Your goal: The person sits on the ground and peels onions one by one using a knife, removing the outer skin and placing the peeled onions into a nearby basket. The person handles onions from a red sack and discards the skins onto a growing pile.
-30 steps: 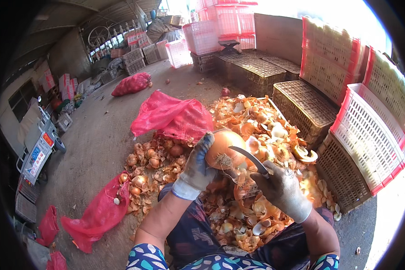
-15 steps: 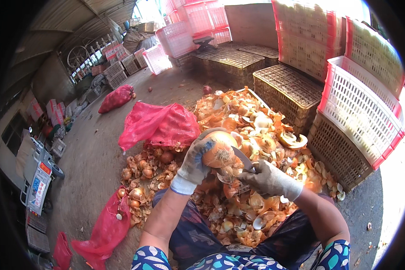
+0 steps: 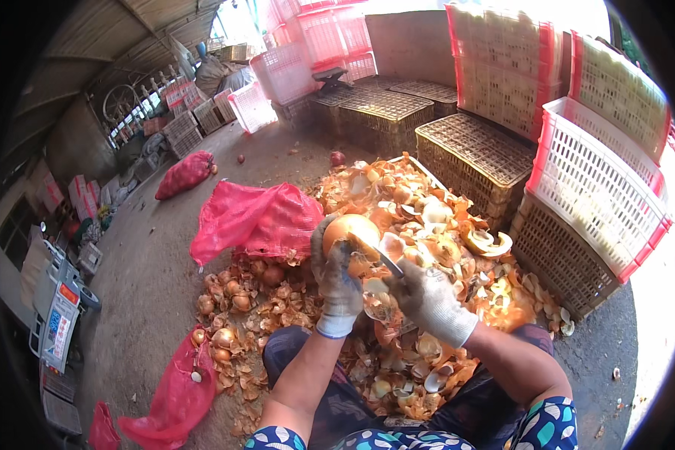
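My left hand [image 3: 340, 285], in a grey work glove with a white cuff, is closed around a large yellow onion [image 3: 346, 229]. A knife [image 3: 389, 262] is gripped in my gloved right hand [image 3: 430, 301]; its blade lies against the onion's right side, and the handle is hidden in my fingers. Below and beyond both hands spreads a big heap of onion skins [image 3: 427, 225]. Unpeeled onions [image 3: 240, 301] lie on the ground to the left, by the mouth of a red mesh sack [image 3: 277, 217].
Brown plastic crates [image 3: 472, 150] stand beyond the heap, with a white and red crate [image 3: 600, 180] stacked at the right. A flat red mesh sack [image 3: 176, 390] lies at the lower left, a filled one [image 3: 185, 175] farther off. A three-wheeled vehicle [image 3: 60, 307] is parked at far left.
The onion has moved slightly up and left and turned in my left hand, its rooty end no longer facing me. My right hand and the knife have shifted a little up and left.
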A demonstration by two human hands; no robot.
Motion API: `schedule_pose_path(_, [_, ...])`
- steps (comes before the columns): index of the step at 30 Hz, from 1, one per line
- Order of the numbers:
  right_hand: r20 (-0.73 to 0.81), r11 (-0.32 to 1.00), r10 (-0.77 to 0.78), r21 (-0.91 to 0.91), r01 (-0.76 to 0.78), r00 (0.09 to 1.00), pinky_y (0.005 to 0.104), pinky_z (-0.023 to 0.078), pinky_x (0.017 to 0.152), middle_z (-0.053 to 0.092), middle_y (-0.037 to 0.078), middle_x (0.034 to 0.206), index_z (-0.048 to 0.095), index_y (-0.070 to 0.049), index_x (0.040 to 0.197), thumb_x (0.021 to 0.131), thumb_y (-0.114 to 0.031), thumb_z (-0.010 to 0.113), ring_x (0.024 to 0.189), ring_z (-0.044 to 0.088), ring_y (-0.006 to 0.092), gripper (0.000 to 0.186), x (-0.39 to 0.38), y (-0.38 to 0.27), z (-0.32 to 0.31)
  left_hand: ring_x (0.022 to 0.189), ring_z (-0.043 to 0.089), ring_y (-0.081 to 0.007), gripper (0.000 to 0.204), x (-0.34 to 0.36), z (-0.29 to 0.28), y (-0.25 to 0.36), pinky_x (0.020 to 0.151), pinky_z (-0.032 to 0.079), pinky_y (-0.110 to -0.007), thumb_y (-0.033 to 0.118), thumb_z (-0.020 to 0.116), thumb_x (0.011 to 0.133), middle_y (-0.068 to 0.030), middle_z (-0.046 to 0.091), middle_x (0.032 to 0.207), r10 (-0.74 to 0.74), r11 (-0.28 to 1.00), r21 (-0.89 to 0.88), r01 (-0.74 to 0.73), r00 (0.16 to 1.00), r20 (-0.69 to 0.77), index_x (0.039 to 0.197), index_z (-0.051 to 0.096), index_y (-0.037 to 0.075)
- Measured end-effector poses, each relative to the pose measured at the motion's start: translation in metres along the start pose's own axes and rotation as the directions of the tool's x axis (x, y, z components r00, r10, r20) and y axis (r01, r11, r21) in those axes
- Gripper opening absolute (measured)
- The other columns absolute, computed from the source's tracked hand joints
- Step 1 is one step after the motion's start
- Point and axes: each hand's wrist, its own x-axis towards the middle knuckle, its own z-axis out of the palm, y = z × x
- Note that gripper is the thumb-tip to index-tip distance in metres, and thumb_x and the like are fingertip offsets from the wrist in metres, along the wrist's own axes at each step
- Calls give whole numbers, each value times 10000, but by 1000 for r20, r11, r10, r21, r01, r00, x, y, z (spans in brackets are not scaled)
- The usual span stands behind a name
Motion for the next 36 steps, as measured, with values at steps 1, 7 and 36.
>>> schedule_pose_path(1, [-94, 924, -140, -369, 96, 986, 270, 390, 510, 474, 29, 585, 572, -14, 875, 943, -257, 601, 557, 460, 88, 254, 8, 7, -12, 1163, 548, -229, 527, -1, -8, -2, 887, 570, -390, 386, 562, 934, -91, 523, 1270, -5, 1000, 15, 4, 999, 48, 1335, 451, 63])
schedule_pose_path(7, [75, 638, 270, 733, -237, 960, 207, 341, 375, 536, -11, 649, 564, -49, 980, 868, -315, 719, 427, 437, 48, 328, 27, -8, -20, 1068, 589, -228, 601, -12, -12, -3, 889, 542, -353, 361, 683, 849, -112, 538, 1197, -306, 940, -109, 324, 940, 153, 1319, 464, 56])
schedule_pose_path(36, [133, 395, 380, 872, -290, 915, 252, 414, 371, 596, 80, 763, 506, -87, 1277, 939, -353, 589, 457, 549, 135, 438, 27, 20, -4, 1133, 573, -214, 562, -18, -25, -30, 916, 530, -366, 409, 590, 949, -94, 547, 1260, -312, 944, 140, 300, 947, 75, 1358, 442, 52])
